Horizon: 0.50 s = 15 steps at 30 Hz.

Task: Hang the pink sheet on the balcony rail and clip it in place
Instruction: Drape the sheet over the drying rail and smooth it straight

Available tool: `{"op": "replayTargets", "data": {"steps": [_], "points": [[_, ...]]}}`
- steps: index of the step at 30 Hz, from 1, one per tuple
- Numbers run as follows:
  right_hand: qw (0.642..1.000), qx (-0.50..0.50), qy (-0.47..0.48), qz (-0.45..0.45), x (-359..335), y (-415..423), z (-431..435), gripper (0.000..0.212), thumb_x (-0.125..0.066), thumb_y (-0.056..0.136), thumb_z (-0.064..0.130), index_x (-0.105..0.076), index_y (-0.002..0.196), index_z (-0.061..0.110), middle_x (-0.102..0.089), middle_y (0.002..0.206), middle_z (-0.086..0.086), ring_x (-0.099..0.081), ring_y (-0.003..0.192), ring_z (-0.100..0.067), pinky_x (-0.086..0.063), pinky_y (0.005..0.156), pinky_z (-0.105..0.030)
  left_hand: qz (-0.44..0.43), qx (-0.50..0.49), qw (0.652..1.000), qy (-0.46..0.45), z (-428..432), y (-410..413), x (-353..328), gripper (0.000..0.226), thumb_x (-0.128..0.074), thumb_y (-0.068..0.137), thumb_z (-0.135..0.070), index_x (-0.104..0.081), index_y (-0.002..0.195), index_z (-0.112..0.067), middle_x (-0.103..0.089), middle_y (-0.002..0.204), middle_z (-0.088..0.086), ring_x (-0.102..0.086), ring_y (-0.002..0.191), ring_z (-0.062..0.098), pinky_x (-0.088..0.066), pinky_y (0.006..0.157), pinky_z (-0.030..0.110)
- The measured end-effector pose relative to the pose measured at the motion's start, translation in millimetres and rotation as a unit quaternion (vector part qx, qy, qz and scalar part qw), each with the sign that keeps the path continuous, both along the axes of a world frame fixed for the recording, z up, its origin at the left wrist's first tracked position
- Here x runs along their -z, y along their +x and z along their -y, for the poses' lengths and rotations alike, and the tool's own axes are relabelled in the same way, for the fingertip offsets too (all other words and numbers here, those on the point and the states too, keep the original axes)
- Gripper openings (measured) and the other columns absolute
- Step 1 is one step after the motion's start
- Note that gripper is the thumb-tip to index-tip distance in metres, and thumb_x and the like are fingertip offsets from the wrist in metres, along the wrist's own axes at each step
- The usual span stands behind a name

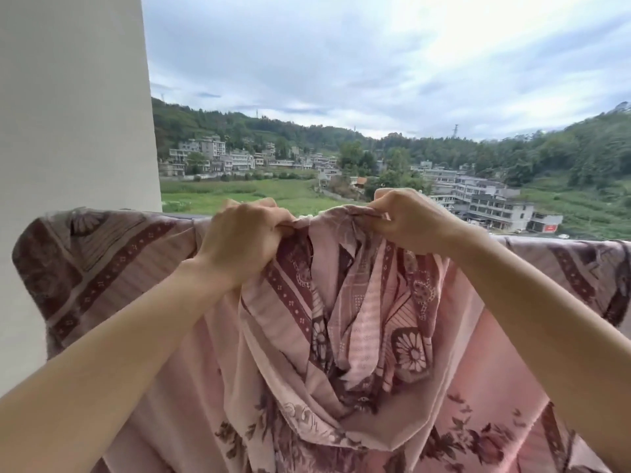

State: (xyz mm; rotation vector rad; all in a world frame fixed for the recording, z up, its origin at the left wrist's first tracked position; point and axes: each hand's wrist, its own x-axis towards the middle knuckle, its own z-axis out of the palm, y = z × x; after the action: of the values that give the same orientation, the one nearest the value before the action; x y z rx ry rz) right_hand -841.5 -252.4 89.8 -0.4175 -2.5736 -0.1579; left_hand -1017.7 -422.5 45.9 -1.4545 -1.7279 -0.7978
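From the head camera, the pink sheet (358, 319) lay draped over the balcony rail (191, 216). Its long axis ran along the rail from left to right, and its printed side faced you. At the rail's left end, one part of the sheet hung over the top beside the white pillar (68, 131), showing dark maroon bands and a flower print. At the right end another part lay over the rail in the same way and reached the picture's right edge. Only a short grey strip of the rail itself showed, just left of your left hand.

Your left hand (246, 233) was closed on the sheet's gathered upper edge, fingers curled over the cloth and knuckles toward you. Your right hand (406, 216) gripped the same bunched edge a little to the right, its fingers curled and pinching a tight fold. The hands were near each other at the middle of the rail, and the cloth between them was held up at about the rail's top line or slightly above it. I couldn't tell whether that stretch was touching the rail.

Below your hands the sheet fell in deep folds that met in a V pointing down. A paler striped layer lay in front, and the flowered pink cloth spread wide behind it down to the bottom edge of the picture. Both your forearms were bare and reached in from the lower corners.

Beyond the rail lay a green field (239, 192), grey multi-storey buildings (491, 203), wooded hills (563, 151) and a cloudy sky (375, 63).
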Motion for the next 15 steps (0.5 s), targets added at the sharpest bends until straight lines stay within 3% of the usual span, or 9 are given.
{"op": "replayTargets", "data": {"steps": [2,4,6,7,8,9,11,14,15], "points": [[0.998,0.031,-0.028,-0.048,-8,7,-8,0.035,-0.052,0.097,0.028,-0.06,0.065,0.015,-0.051,0.059,0.004,-0.048,0.047,-0.015,-0.041,0.045,-0.03,0.08,0.034,0.995,0.04,-3,5,-20,0.021,-0.061,0.087,-0.014,-0.075,0.101,-0.021,-0.074,0.081,0.001,-0.067,0.068,0.023,-0.053,0.065,0.031],[0.971,0.065,-0.126,-0.192,-22,12,-41,0.035,-0.052,0.095,0.021,-0.058,0.062,0.011,-0.049,0.053,0.0,-0.045,0.041,-0.012,-0.037,0.038,-0.023,0.165,0.042,0.982,0.083,-13,-2,-43,0.022,-0.061,0.086,-0.01,-0.074,0.102,-0.017,-0.074,0.077,0.005,-0.067,0.062,0.026,-0.057,0.056,0.033],[0.868,0.118,-0.274,-0.398,-45,17,-78,0.022,-0.053,0.085,0.02,-0.057,0.066,0.01,-0.051,0.06,-0.004,-0.054,0.052,-0.017,-0.043,0.039,-0.026,0.3,0.052,0.942,0.141,-27,-18,-67,0.023,-0.059,0.083,-0.013,-0.075,0.099,-0.014,-0.074,0.084,0.007,-0.07,0.074,0.027,-0.06,0.067,0.04],[0.812,0.124,-0.33,-0.465,-56,22,-94,0.014,-0.052,0.083,0.021,-0.057,0.074,0.012,-0.053,0.066,-0.004,-0.058,0.055,-0.017,-0.047,0.04,-0.027,0.361,0.061,0.915,0.172,-34,-26,-78,0.024,-0.058,0.082,-0.018,-0.073,0.099,-0.013,-0.073,0.089,0.007,-0.07,0.083,0.026,-0.059,0.076,0.041],[0.781,0.126,-0.367,-0.49,-63,27,-108,0.01,-0.05,0.087,0.022,-0.056,0.084,0.014,-0.056,0.073,-0.004,-0.059,0.055,-0.011,-0.049,0.042,-0.024,0.398,0.061,0.895,0.193,-42,-33,-86,0.027,-0.057,0.081,-0.024,-0.071,0.101,-0.012,-0.072,0.096,0.007,-0.069,0.091,0.025,-0.057,0.083,0.041],[0.773,0.12,-0.387,-0.487,-67,30,-122,0.01,-0.048,0.091,0.02,-0.056,0.092,0.014,-0.061,0.081,-0.006,-0.059,0.055,-0.009,-0.049,0.045,-0.021,0.416,0.057,0.885,0.2,-51,-39,-91,0.031,-0.056,0.082,-0.027,-0.068,0.106,-0.011,-0.07,0.103,0.008,-0.066,0.098,0.025,-0.054,0.089,0.04],[0.784,0.094,-0.424,-0.444,-61,33,-137,0.021,-0.048,0.095,0.022,-0.062,0.102,0.006,-0.065,0.091,-0.012,-0.062,0.068,-0.018,-0.052,0.061,-0.03,0.436,0.05,0.881,0.177,-67,-43,-90,0.034,-0.057,0.088,-0.027,-0.059,0.115,-0.007,-0.065,0.112,0.011,-0.062,0.105,0.026,-0.05,0.094,0.037],[0.881,0.107,-0.418,-0.192,-32,30,-121,0.038,-0.057,0.092,0.034,-0.066,0.109,0.001,-0.068,0.097,-0.012,-0.066,0.086,-0.028,-0.055,0.082,-0.04,0.496,0.066,0.865,-0.04,-80,-35,-61,0.019,-0.057,0.092,-0.022,-0.056,0.106,-0.009,-0.061,0.097,0.008,-0.058,0.093,0.021,-0.051,0.082,0.024],[0.909,0.129,-0.383,-0.102,-24,29,-113,0.04,-0.059,0.091,0.036,-0.065,0.114,0.004,-0.068,0.107,-0.012,-0.066,0.097,-0.029,-0.053,0.088,-0.04,0.462,0.027,0.876,-0.14,-82,-32,-51,0.027,-0.057,0.093,-0.027,-0.055,0.112,-0.008,-0.061,0.107,0.009,-0.056,0.102,0.021,-0.046,0.087,0.024]]}}
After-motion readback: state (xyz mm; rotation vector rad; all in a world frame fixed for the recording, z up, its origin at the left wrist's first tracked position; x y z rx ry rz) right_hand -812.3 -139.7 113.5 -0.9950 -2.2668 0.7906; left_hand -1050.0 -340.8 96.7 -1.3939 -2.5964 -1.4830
